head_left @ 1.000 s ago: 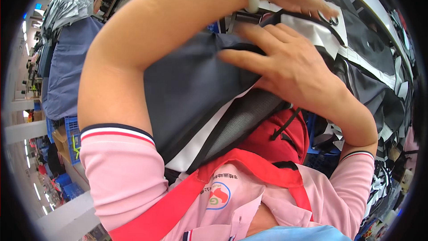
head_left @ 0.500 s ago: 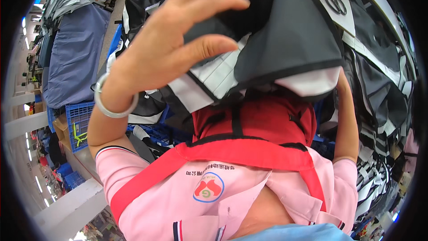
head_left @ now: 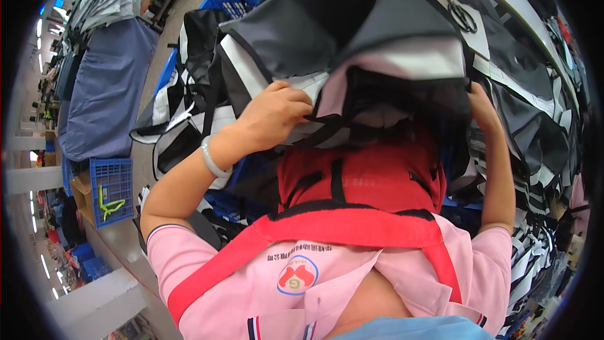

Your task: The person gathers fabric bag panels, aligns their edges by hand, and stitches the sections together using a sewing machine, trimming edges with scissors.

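In front of me I hold up a large sewn fabric piece point(head_left: 409, 16), dark grey and black with white panels and black binding along its edges. My left hand point(head_left: 277, 115), a pale bangle on its wrist, has its fingers curled onto the near left edge, beside a white strip. At the right edge my right hand point(head_left: 483, 108) grips the same piece; the fabric partly hides its fingers. The piece hangs over the top of my red apron point(head_left: 352, 179), and its underside shows loose dark and white folds.
More black, grey and white fabric pieces point(head_left: 195, 97) lie over a blue basket point(head_left: 231, 5) at left. Stacked pieces point(head_left: 535, 132) fill the right side, with black-handled scissors point(head_left: 464, 17) above them. A blue-grey cloth-covered stack point(head_left: 107, 88) stands far left above a blue crate point(head_left: 112, 182).
My left hand has come down from above the fabric piece and closed on its near left edge. The piece has shifted and its near edge has lifted, while my right hand stays at the right edge.
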{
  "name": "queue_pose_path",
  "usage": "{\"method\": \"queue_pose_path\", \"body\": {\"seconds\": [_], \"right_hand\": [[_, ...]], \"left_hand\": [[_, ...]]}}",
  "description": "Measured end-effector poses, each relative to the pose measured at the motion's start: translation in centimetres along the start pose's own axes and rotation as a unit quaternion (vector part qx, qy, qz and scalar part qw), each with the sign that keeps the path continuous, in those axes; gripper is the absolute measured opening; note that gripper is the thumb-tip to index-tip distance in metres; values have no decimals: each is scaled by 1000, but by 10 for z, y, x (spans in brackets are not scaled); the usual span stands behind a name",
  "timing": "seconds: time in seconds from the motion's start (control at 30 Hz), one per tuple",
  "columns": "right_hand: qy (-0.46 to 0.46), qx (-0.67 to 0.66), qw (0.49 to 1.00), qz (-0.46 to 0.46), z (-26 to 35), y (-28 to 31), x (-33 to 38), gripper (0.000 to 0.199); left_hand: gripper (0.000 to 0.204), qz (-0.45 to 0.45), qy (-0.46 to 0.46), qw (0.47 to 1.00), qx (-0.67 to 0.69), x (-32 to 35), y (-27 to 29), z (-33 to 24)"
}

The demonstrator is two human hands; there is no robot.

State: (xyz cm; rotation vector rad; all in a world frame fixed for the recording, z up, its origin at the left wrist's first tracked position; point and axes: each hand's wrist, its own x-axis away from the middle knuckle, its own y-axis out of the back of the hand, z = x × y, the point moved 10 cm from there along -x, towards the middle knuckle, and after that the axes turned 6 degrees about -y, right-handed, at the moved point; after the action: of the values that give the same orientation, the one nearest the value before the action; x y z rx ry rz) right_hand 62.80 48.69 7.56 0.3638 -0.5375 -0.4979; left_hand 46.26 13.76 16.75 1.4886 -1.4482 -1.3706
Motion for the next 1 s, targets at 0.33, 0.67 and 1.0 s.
{"method": "queue_pose_path", "body": {"seconds": [0.33, 0.67, 1.0], "right_hand": [[-111, -194, 972, 76, -79, 2, 47, 48], [113, 349, 929, -42, -53, 29, 29, 36], [478, 352, 784, -184, 255, -12, 71, 43]], "left_hand": [[16, 4, 42, 962, 271, -81, 59, 10], [24, -1, 113, 976, 187, -148, 19, 62], [27, -2, 47, 991, 127, -215, 28, 48]]}}
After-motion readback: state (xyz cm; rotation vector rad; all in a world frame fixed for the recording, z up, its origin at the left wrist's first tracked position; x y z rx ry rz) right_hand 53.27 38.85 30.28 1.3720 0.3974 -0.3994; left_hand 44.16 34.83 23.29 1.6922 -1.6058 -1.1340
